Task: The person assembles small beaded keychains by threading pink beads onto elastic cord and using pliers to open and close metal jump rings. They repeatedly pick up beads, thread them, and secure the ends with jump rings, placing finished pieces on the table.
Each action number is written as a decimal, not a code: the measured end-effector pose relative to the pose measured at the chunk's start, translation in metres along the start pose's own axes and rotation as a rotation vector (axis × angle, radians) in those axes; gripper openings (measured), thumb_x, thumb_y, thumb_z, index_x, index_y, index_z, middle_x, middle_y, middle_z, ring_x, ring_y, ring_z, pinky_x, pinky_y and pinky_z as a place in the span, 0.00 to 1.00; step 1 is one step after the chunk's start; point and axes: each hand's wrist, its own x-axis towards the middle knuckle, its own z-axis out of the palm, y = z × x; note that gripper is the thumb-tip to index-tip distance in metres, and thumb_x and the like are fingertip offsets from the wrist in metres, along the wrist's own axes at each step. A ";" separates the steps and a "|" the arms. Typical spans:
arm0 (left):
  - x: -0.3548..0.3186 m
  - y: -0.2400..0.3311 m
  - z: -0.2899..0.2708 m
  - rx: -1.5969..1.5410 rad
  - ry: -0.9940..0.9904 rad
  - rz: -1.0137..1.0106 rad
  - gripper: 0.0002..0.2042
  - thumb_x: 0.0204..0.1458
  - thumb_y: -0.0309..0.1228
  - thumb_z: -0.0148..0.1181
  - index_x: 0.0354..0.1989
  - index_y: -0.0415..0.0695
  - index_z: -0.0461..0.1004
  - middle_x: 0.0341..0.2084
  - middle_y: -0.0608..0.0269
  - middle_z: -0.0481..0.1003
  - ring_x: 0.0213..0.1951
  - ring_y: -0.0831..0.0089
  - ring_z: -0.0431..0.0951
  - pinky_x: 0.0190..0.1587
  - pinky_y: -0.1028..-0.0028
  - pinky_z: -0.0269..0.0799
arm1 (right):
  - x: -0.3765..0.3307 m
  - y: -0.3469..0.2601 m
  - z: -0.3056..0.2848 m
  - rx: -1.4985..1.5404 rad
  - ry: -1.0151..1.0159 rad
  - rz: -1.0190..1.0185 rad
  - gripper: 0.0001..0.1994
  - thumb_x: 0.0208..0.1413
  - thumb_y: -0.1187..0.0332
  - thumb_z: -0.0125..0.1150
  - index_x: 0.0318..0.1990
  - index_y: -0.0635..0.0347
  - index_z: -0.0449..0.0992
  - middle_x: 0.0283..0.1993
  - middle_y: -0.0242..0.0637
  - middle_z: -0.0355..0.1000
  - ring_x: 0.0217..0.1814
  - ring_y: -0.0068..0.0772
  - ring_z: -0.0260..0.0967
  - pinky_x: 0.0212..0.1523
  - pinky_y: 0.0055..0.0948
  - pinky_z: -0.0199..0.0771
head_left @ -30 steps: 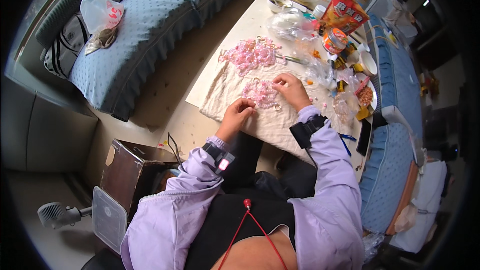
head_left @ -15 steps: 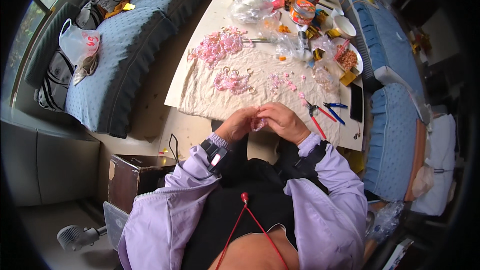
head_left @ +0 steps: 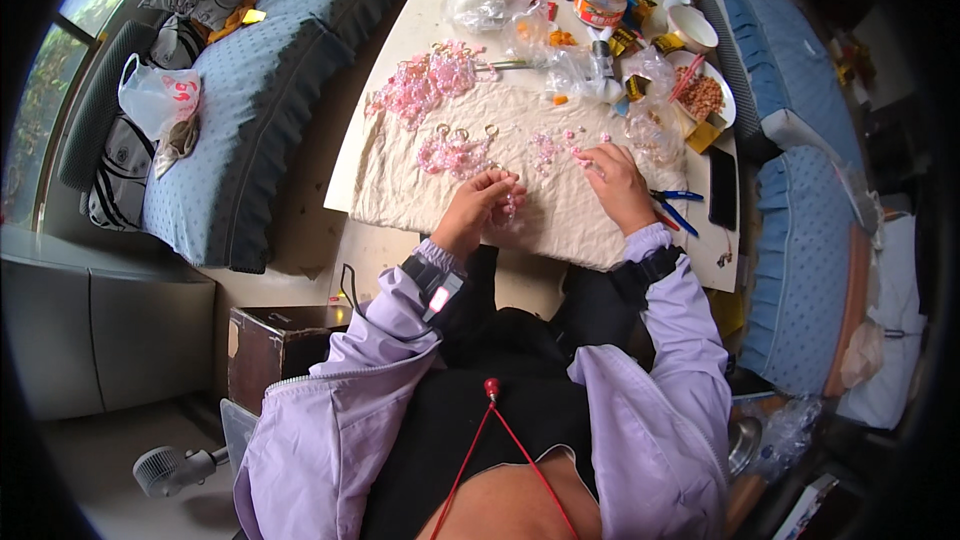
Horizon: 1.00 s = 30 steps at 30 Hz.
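My left hand point(head_left: 468, 216) is closed on a short strand of pink beads point(head_left: 513, 204), which hangs from its fingertips over the near part of a cream cloth point(head_left: 390, 190). My right hand point(head_left: 622, 188) reaches over the cloth with fingers pinched together among loose pink beads point(head_left: 545, 148); what lies between its fingertips is too small to make out. Beyond my left hand lies a small pile of pink beaded strands point(head_left: 452, 154) with gold rings. A larger pink beaded heap point(head_left: 425, 85) is farther off. Beside my right wrist are blue-handled pliers point(head_left: 680, 208) and red-handled pliers, partly hidden.
Along the table's right side lie a black phone point(head_left: 722, 188), a plate of small brown pieces point(head_left: 722, 105) and a white bowl point(head_left: 692, 28). Plastic bags point(head_left: 490, 2) and an orange-lidded jar point(head_left: 600, 0) crowd the far part. Blue-covered sofas point(head_left: 240, 130) flank the table.
My hands were together at the cloth's near edge and have parted. The right one has moved forward to the loose beads; the left keeps the bead strand, slightly farther forward.
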 end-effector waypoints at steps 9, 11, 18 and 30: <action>0.007 -0.007 -0.003 0.042 0.002 0.096 0.02 0.59 0.23 0.58 0.38 0.42 0.73 0.31 0.61 0.81 0.29 0.78 0.78 0.30 0.81 0.72 | 0.009 -0.020 0.019 0.015 -0.099 0.005 0.07 0.49 0.73 0.64 0.36 0.57 0.75 0.38 0.37 0.71 0.46 0.44 0.69 0.46 0.38 0.71; 0.008 -0.006 -0.006 0.125 -0.006 0.100 0.02 0.59 0.23 0.57 0.39 0.41 0.73 0.35 0.59 0.82 0.33 0.78 0.80 0.34 0.80 0.74 | 0.008 -0.031 0.025 0.070 -0.170 0.018 0.06 0.50 0.72 0.64 0.36 0.60 0.76 0.39 0.39 0.71 0.46 0.45 0.69 0.47 0.37 0.71; 0.006 -0.003 -0.010 0.005 -0.059 0.054 0.04 0.60 0.22 0.54 0.42 0.42 0.71 0.42 0.54 0.80 0.37 0.75 0.80 0.38 0.78 0.75 | 0.009 -0.043 0.032 0.040 -0.252 0.058 0.07 0.53 0.68 0.64 0.36 0.57 0.72 0.36 0.39 0.69 0.43 0.45 0.70 0.43 0.39 0.71; -0.002 0.006 -0.007 -0.226 -0.169 -0.048 0.05 0.63 0.26 0.52 0.45 0.42 0.68 0.46 0.53 0.78 0.44 0.73 0.79 0.42 0.77 0.76 | 0.002 -0.036 0.051 0.611 -0.195 0.394 0.05 0.61 0.70 0.59 0.39 0.62 0.72 0.32 0.32 0.72 0.31 0.22 0.68 0.35 0.25 0.71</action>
